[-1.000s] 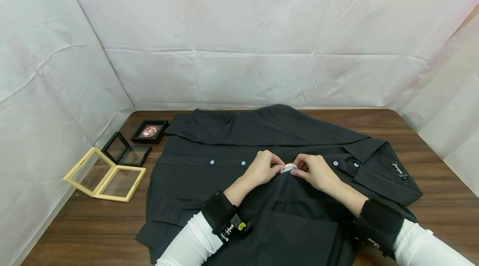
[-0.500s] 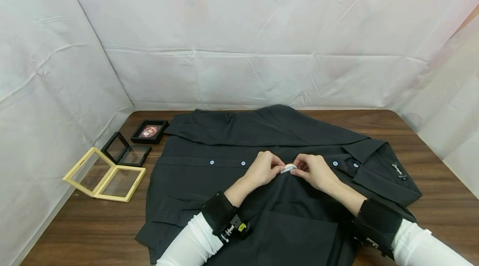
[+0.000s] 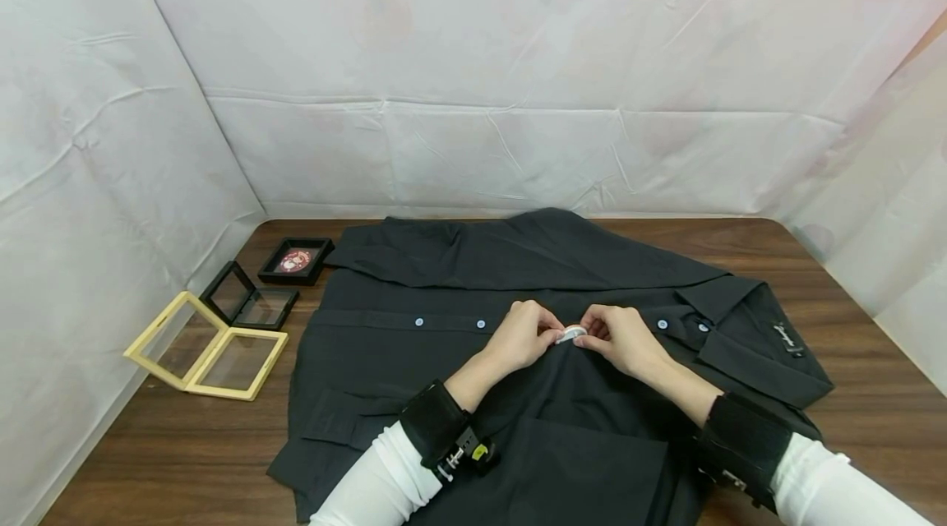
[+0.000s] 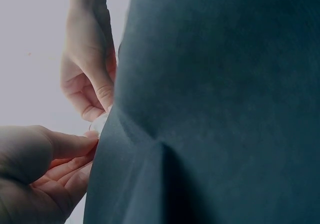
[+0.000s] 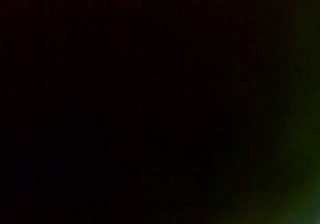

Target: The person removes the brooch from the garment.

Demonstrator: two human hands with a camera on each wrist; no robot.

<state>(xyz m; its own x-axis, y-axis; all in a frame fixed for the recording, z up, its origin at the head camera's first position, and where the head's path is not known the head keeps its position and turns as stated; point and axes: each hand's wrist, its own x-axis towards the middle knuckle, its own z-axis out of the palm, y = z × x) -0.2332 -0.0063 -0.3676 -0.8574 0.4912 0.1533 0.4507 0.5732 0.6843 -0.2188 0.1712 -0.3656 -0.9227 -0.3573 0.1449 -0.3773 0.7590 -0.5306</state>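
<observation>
A black shirt [image 3: 399,362] lies spread on the table, its pale buttons in a row across the middle. At the front edge of the cloth, a small round whitish badge [image 3: 570,334] sits between both hands. My left hand [image 3: 519,333] pinches its left side with thumb and fingers, and my right hand [image 3: 625,341] pinches the right side. In the left wrist view the left hand [image 4: 47,166] and right hand [image 4: 90,59] meet at the badge [image 4: 99,124], beside the lifted dark cloth. Most of the badge is hidden by fingers and fabric. The right wrist view is nearly black.
On the left of the wooden table [image 3: 163,444] stand an opened yellow frame [image 3: 247,390], an opened black frame [image 3: 270,308] and a black frame with a red round picture [image 3: 296,260]. A silver pin [image 3: 788,337] sits on the shirt at right. White sheeting [image 3: 473,156] hangs behind.
Almost nothing differs. Both hands keep their hold on the badge at the same spot on the shirt; the badge looks slightly more tilted, with less of its orange edge showing.
</observation>
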